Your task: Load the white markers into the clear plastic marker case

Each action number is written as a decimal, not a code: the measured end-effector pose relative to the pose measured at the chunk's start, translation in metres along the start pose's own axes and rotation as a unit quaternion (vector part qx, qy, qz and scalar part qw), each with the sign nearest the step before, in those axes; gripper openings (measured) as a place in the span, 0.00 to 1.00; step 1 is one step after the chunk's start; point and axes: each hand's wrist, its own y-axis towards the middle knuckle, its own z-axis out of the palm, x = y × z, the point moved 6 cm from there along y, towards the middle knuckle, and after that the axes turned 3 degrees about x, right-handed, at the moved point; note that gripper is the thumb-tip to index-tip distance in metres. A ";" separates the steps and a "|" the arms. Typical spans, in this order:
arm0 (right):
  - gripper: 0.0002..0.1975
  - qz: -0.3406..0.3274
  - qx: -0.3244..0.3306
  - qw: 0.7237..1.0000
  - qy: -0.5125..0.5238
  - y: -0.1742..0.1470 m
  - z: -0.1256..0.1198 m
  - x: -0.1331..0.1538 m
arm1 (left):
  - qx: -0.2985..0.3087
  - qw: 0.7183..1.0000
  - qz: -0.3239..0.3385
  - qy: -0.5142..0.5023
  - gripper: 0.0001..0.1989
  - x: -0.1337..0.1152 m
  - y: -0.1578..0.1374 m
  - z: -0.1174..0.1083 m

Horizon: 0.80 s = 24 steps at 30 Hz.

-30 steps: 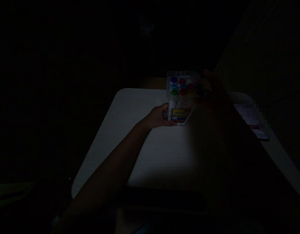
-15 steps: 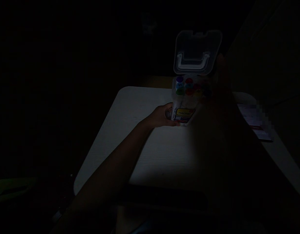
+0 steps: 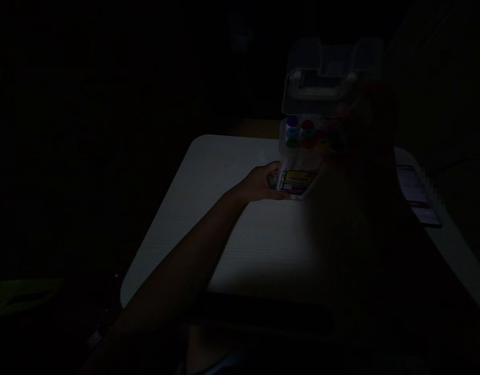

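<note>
Lid [image 3: 329, 73] now swung further back than a moment ago, marker caps [image 3: 306, 133] exposed; left hand [image 3: 263, 182] clamps marker box [image 3: 298, 166] near tabletop's [image 3: 224, 208] far edge; right hand [image 3: 365, 120] too dark, grip unclear

The scene is very dim, nearly black outside one pool of weak light on the white table [image 3: 224, 229]. Left of the table, everything sinks into darkness. Right of it a broad shadow swallows the surface and the right hand [image 3: 367, 122], which shows only as a blurred reddish smear. The raised clear lid [image 3: 321, 78] above the table is faint and motion-blurred.
</note>
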 end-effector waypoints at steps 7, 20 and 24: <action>0.33 0.031 0.068 0.995 -0.059 -0.008 -0.003 -0.029 | 0.000 1.000 -0.001 -0.011 0.31 0.004 0.000 0.001; 0.35 -0.013 0.002 0.993 -0.115 -0.003 -0.009 0.011 | 0.002 1.000 -0.009 -0.015 0.30 0.002 0.000 0.001; 0.34 -0.011 0.005 0.995 -0.104 -0.004 -0.008 0.012 | 0.001 1.000 -0.018 -0.007 0.30 0.002 0.000 0.001</action>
